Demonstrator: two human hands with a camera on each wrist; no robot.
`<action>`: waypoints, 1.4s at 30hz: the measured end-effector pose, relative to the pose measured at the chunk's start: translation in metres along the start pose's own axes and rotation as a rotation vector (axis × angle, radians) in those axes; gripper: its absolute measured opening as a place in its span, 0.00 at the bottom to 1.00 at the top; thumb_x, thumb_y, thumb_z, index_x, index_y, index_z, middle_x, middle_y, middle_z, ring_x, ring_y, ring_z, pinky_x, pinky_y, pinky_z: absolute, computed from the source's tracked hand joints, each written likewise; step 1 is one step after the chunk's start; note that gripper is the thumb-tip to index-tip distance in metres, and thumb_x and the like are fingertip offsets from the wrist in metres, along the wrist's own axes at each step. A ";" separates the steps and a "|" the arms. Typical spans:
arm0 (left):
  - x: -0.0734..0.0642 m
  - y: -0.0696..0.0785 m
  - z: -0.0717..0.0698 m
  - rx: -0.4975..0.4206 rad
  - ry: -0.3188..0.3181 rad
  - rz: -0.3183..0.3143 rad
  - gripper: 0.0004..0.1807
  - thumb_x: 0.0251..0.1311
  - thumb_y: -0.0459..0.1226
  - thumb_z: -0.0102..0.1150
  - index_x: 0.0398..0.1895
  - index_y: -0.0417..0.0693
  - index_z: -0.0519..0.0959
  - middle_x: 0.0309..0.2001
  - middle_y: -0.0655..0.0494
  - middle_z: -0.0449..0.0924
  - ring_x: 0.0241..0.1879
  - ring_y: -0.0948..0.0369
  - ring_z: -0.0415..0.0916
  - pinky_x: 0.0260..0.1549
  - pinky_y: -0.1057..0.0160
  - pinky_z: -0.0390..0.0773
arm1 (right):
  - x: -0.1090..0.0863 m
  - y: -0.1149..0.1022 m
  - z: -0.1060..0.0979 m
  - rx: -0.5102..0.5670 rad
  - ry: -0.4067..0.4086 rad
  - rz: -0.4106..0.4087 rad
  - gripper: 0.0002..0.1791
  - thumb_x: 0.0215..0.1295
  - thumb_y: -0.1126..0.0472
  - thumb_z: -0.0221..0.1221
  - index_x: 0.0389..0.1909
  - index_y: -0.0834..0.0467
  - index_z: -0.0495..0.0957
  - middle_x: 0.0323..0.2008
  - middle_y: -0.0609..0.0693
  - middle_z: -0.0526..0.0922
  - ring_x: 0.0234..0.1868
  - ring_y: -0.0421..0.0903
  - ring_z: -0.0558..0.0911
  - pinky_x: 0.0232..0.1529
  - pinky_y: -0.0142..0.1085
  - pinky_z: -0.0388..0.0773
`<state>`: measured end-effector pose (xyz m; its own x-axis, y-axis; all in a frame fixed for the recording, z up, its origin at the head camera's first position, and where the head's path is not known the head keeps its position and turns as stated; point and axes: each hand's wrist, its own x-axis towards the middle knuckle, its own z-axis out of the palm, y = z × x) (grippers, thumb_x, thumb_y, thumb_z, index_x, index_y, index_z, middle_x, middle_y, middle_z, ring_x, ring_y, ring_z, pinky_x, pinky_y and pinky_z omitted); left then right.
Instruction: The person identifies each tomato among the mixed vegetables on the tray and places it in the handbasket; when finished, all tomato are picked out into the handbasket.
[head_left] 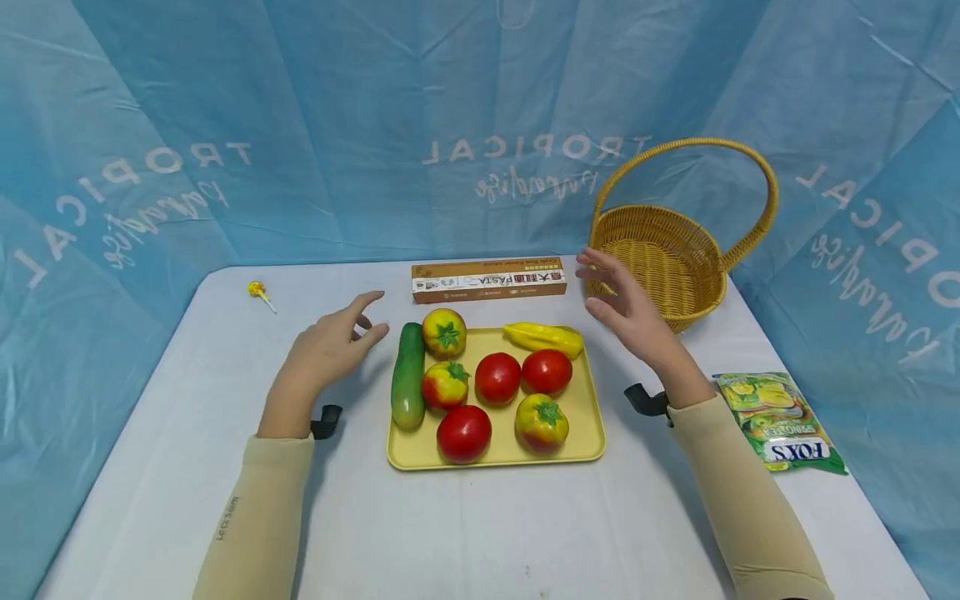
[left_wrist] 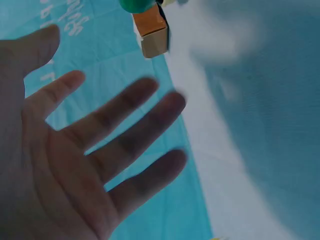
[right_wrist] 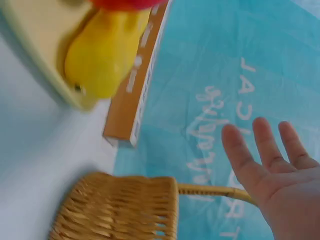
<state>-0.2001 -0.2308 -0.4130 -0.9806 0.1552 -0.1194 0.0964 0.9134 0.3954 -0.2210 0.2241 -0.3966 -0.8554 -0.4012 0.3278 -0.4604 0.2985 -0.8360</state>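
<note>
Cucumber (head_left: 408,379) lies along the tray's (head_left: 585,437) left edge, left hand (head_left: 326,343) beside it, wide and empty; red tomatoes (head_left: 498,379) sit from middle to near edge; right hand (head_left: 633,317), empty, fingers loosely spread, hovers off the far right corner, near the basket (head_left: 663,267).

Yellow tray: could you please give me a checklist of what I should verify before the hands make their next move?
1. Left hand free: ok, it holds nothing.
2. Right hand free: ok, it holds nothing.
3. Yellow tray flat on the table: ok.
4. Both hands above the tray: not ok, one is to its left and one to its right.
5. Cucumber off the tray's rim: cannot tell, it hides part of the left edge.
6. Right hand apart from the basket: cannot tell, they overlap in the head view.
</note>
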 end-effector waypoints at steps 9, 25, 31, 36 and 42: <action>0.011 -0.022 0.011 -0.407 -0.246 -0.039 0.32 0.79 0.49 0.52 0.81 0.57 0.57 0.50 0.43 0.88 0.36 0.55 0.89 0.39 0.56 0.84 | -0.007 0.009 0.005 0.168 -0.101 0.087 0.37 0.79 0.66 0.56 0.83 0.45 0.57 0.76 0.63 0.67 0.73 0.56 0.74 0.62 0.29 0.80; 0.014 -0.038 0.038 -0.665 -0.474 0.037 0.34 0.76 0.40 0.58 0.78 0.58 0.55 0.36 0.45 0.90 0.26 0.49 0.90 0.24 0.58 0.86 | -0.012 0.029 0.016 0.068 -0.420 0.265 0.34 0.72 0.59 0.66 0.76 0.49 0.67 0.74 0.56 0.73 0.74 0.60 0.73 0.69 0.62 0.76; 0.015 -0.039 0.041 -0.645 -0.493 0.033 0.33 0.74 0.39 0.59 0.76 0.60 0.57 0.35 0.47 0.91 0.26 0.49 0.89 0.25 0.58 0.86 | -0.013 0.032 0.018 0.057 -0.493 0.299 0.33 0.70 0.58 0.68 0.74 0.48 0.70 0.75 0.55 0.73 0.75 0.58 0.73 0.71 0.60 0.75; 0.016 -0.039 0.041 -0.635 -0.492 0.031 0.33 0.73 0.37 0.58 0.76 0.58 0.57 0.35 0.47 0.91 0.25 0.51 0.89 0.24 0.59 0.86 | -0.012 0.032 0.020 0.030 -0.535 0.277 0.35 0.70 0.57 0.69 0.76 0.53 0.70 0.75 0.54 0.73 0.76 0.57 0.72 0.69 0.56 0.79; 0.016 -0.040 0.041 -0.637 -0.499 0.021 0.35 0.72 0.38 0.60 0.77 0.57 0.56 0.34 0.47 0.91 0.24 0.52 0.89 0.24 0.59 0.86 | -0.012 0.032 0.024 0.043 -0.572 0.276 0.34 0.69 0.59 0.69 0.75 0.51 0.72 0.76 0.49 0.72 0.76 0.55 0.70 0.68 0.54 0.80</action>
<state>-0.2124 -0.2497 -0.4681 -0.7737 0.4570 -0.4388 -0.1492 0.5417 0.8272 -0.2199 0.2177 -0.4378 -0.6737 -0.7170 -0.1793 -0.2211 0.4270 -0.8768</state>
